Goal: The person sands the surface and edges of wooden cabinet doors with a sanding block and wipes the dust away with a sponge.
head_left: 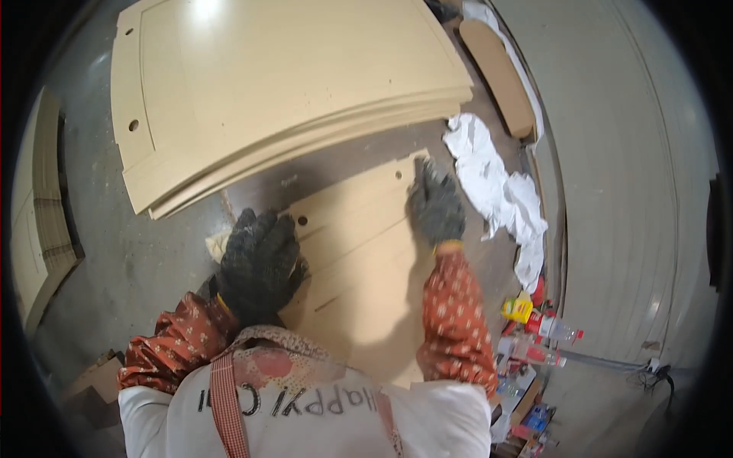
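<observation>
In front of me lies a flat beige panel [359, 252] with a round hole near each far corner and dark streaks across it. My right hand [437, 202], in a dark work glove, grips the panel's right edge near the far corner, fingers pointing away from me. My left hand [259, 263], gloved the same, is closed at the panel's left edge, near the left hole. A pale yellowish piece [217, 246], perhaps cloth or sponge, sticks out beside that hand. The left palm and whatever is in it are hidden.
Beyond the panel rises a stack of larger beige boards [290, 84]. Crumpled white cloth [492, 175] and a long brown rounded board [498, 76] lie at the right. Plastic bottles [553, 330] and a yellow packet [518, 308] sit lower right. More boards [34, 214] stand far left.
</observation>
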### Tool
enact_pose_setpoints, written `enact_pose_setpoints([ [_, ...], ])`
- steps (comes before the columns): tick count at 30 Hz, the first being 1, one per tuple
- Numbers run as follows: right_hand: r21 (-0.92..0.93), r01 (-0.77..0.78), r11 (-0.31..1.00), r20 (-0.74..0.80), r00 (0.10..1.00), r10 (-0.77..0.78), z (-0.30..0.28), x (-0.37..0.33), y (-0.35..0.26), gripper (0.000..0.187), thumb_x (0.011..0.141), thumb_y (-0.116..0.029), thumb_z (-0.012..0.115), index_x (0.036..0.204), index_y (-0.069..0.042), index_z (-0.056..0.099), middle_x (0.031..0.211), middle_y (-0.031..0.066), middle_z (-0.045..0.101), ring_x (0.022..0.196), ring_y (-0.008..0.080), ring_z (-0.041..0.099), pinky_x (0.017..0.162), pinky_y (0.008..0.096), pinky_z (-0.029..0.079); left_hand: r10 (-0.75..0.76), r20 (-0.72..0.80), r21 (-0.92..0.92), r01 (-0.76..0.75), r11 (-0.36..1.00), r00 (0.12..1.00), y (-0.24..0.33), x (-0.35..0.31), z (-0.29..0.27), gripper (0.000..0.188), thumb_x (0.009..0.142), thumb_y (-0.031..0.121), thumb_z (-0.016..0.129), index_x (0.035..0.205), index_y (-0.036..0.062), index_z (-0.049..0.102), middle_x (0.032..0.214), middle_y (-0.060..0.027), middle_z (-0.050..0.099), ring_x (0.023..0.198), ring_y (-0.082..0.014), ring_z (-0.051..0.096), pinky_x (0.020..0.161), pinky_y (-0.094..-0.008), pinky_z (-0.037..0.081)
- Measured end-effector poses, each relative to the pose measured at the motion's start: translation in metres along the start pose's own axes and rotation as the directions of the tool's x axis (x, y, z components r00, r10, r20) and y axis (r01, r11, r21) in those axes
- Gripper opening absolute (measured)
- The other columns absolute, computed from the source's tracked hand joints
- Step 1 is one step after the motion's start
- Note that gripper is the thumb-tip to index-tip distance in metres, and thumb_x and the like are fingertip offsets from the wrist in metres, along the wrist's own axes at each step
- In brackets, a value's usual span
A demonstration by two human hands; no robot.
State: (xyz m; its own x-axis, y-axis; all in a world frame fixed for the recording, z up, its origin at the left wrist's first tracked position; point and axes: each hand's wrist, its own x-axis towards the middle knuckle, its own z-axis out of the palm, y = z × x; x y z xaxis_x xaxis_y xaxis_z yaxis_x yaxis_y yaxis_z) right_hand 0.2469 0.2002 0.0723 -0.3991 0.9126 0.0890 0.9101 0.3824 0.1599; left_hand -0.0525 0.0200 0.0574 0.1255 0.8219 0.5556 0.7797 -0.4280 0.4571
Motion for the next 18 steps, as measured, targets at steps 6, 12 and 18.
enact_pose_setpoints([
  [6,-0.258,-0.088,0.962,-0.007,0.996,0.089,-0.004,-0.006,-0.032,0.056,0.092,-0.038,0.054,0.143,-0.018,0.046,0.12,0.0318,0.056,0.088,0.0438,0.064,0.076,0.0509,0.054,0.01,-0.034,-0.038,-0.012,0.999,0.999,-0.009,0.001,0.005,0.032,0.064,0.014,0.074,0.093,0.0013,0.066,0.111,-0.0206,0.063,0.106,-0.0423,0.059,0.093,-0.0596,0.045],
  [12,-0.243,-0.03,0.97,0.015,0.999,0.035,-0.012,-0.018,-0.054,0.056,0.092,-0.043,0.052,0.144,-0.02,0.045,0.124,0.0345,0.053,0.083,0.0443,0.065,0.071,0.0517,0.055,-0.008,-0.026,-0.057,0.007,0.998,1.0,-0.011,-0.004,0.004,0.034,0.063,0.011,0.075,0.094,0.0011,0.065,0.109,-0.02,0.062,0.108,-0.042,0.059,0.093,-0.059,0.045],
  [18,0.016,-0.21,0.978,0.098,0.973,0.207,0.001,0.01,-0.003,0.059,0.094,-0.044,0.047,0.148,-0.024,0.035,0.138,0.0367,0.042,0.096,0.0482,0.063,0.077,0.0556,0.054,-0.017,-0.033,-0.061,0.015,0.998,0.999,-0.006,0.001,-0.004,0.032,0.063,0.009,0.074,0.093,0.0016,0.065,0.108,-0.0186,0.062,0.106,-0.041,0.059,0.092,-0.0581,0.045],
])
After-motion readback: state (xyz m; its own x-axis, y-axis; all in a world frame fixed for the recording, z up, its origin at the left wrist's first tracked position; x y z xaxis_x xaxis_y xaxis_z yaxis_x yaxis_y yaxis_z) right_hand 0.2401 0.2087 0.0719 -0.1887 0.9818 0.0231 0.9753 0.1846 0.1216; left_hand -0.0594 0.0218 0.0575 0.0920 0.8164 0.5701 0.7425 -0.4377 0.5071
